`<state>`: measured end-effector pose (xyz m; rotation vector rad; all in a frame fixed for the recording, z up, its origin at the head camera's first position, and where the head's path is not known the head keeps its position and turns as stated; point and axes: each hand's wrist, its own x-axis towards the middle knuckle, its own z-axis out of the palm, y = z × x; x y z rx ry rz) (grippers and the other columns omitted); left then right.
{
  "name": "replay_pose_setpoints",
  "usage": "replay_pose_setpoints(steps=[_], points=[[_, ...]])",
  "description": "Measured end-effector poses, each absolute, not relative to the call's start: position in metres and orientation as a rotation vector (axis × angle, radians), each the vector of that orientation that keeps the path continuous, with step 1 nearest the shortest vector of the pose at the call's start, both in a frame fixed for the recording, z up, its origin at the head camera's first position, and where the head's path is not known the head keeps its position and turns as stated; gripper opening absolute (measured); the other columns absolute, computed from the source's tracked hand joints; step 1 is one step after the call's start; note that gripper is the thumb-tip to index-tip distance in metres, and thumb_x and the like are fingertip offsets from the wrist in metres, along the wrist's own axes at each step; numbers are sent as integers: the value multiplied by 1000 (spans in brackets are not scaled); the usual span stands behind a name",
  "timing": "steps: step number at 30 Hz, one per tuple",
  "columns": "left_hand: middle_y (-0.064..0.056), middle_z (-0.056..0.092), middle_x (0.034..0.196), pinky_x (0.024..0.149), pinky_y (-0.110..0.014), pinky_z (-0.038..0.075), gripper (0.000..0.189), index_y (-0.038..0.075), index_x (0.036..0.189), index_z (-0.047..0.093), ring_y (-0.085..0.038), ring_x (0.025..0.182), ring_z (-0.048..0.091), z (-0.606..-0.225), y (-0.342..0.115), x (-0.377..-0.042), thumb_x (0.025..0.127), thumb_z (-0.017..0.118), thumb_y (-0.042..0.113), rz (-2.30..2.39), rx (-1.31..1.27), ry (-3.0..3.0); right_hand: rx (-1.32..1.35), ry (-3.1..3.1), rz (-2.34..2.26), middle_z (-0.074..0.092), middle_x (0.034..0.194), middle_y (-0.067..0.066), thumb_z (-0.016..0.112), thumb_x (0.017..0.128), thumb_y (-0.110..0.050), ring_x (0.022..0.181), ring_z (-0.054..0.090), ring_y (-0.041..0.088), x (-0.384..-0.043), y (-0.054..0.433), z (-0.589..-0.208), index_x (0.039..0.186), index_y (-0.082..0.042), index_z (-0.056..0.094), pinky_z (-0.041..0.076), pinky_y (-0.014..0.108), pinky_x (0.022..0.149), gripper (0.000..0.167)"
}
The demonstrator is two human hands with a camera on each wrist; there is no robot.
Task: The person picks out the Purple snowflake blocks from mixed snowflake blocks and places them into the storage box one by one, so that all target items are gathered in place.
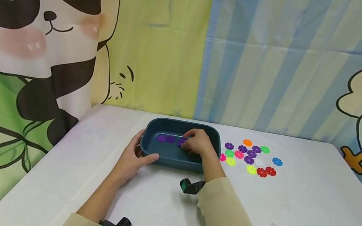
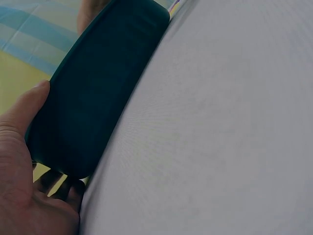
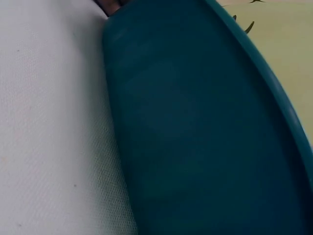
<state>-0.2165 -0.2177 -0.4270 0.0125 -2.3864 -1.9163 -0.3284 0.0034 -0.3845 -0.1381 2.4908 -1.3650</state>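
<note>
A dark teal rectangular bin point(image 1: 172, 163) stands on the table. My left hand point(image 1: 131, 158) grips its left end, thumb along the front and fingers round the side; the left wrist view shows this hand point(image 2: 29, 181) against the bin's wall point(image 2: 93, 93). My right hand point(image 1: 200, 143) reaches inside, its fingers curled down and pinching a purple flower-shaped plastic disc point(image 1: 181, 142) near the bin's floor. Two more purple discs point(image 1: 166, 138) lie in a row to the left. In the right wrist view the bin's outer wall point(image 3: 190, 112) hides the right fingers.
Loose flower-shaped discs point(image 1: 251, 153) in purple, green, pink, yellow, orange, blue, white and red lie on the white tablecloth point(image 1: 311, 215) right of the bin. A printed curtain point(image 1: 153, 64) hangs behind the table's back edge.
</note>
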Motion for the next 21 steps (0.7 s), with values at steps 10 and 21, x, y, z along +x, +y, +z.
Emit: replay_pose_setpoints(steps=[10,21], points=[[-9,26,170,126,-46,29,98,28,166,17,-31,157,28,-429,-220,-217,91,81,29,-1902,21,-2405,-236,2335,-1501,70,121,22,75,90,0,98,73,27,-324,7,-382,141,-2,57,63,40,88,54],[-10,27,170,127,-46,28,97,27,166,17,-31,157,28,-428,-220,-217,92,80,27,-1899,14,-2400,-307,2285,-1527,57,144,25,75,90,-1,124,63,34,-320,11,-376,147,-5,53,57,43,103,60]])
